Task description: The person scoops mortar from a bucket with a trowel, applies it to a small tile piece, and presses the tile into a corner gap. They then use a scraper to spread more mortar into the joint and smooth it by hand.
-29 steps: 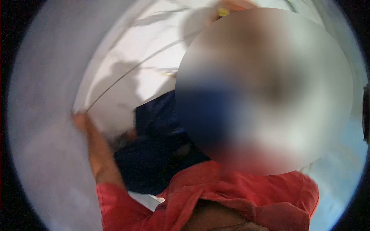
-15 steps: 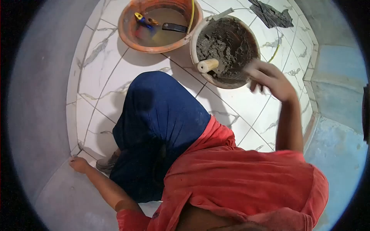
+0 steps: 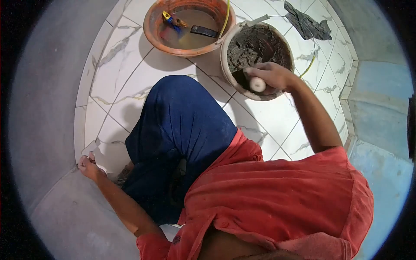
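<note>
My right hand (image 3: 275, 77) is closed round the pale wooden handle (image 3: 258, 85) of a tool, probably a trowel; its blade is hidden. The hand is over the near rim of a bucket (image 3: 224, 65) with dark grey wet mortar (image 3: 247, 50) inside. Low at the left, my left hand (image 3: 90, 168) is beside the wall's foot with its fingers pinched together. Just beyond those fingers shows a thin, flat, pale piece (image 3: 90, 147), hard to tell from the white tile.
Beside the bucket stands an orange basin (image 3: 149, 37) of murky water, with a yellow-and-blue-handled tool (image 3: 170, 19) and a dark bar (image 3: 204, 31) in it. A crumpled dark cloth or bag (image 3: 307, 21) lies on the marbled tile floor (image 3: 125, 69). Grey walls (image 3: 47, 108) close in the sides.
My right hand has moved left from the bucket's right rim and taken hold of the wooden handle, which now tilts toward me. My left hand has turned and shifted slightly up.
</note>
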Demonstrator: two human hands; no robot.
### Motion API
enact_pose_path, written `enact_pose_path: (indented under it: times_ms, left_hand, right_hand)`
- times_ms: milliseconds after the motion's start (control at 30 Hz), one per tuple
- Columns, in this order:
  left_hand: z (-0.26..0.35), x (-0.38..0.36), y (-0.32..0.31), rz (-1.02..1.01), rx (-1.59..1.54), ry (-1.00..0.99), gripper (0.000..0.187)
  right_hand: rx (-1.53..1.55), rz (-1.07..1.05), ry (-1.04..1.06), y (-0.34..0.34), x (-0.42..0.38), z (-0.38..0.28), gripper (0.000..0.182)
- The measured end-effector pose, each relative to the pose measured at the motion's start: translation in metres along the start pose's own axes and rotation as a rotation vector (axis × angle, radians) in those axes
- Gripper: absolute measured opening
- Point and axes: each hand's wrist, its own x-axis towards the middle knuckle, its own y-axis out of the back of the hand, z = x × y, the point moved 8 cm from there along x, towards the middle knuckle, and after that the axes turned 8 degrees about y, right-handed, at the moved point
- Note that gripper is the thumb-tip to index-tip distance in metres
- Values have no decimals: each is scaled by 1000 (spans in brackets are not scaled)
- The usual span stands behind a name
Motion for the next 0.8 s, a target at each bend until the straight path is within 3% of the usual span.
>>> enact_pose_path:
  times_ms: [133, 167, 200, 267, 333, 367, 433, 467, 533, 567, 633, 667, 733, 800]
  left_hand:
    - [28, -45, -28, 67, -229, 73, 29]
    - [29, -43, -29, 45, -201, 56, 31]
    - [29, -42, -30, 26, -176, 36, 34]
    - [37, -45, -33, 0, -152, 16, 36]
    - [50, -58, -57, -319, -200, -14, 49]
    - [50, -57, -55, -316, -203, -16, 49]
    - [51, -57, -61, -524, -311, 37, 60]
    - [60, -70, -68, -518, -310, 36, 60]
    - [59, -87, -62, -206, -209, 163, 55]
    - [44, -67, -48, -207, -211, 162, 55]
    - [15, -40, -55, -604, -465, 366, 55]
    - [18, -42, -56, -606, -466, 360, 55]
    - [32, -63, -72, -688, -626, 399, 54]
    - [38, -77, -78, -633, -617, 397, 51]
  right_hand:
    - [-327, -154, -40, 31, -37, 11, 33]
    - [-376, -136, 114, 37, -44, 1, 35]
    - [-500, -125, 135, 45, -49, 0, 35]
    - [-666, -27, -81, 55, -59, -18, 37]
    - [-742, 5, -94, 59, -54, -21, 39]
    - [-822, 35, -99, 65, -49, -24, 42]
    - [-916, 49, -30, 68, -39, -25, 39]
    - [-1009, 62, 33, 67, -35, -28, 40]
    - [-1021, 87, 85, 62, -33, -33, 39]
    - [-1031, 115, 130, 61, -34, -36, 39]
    - [-1008, 118, 35, 67, -24, -13, 37]
    - [-980, 116, -53, 70, -20, -2, 36]
    - [-1055, 65, -49, 60, -32, -20, 32]
    - [-1130, 1, -43, 48, -36, -28, 31]
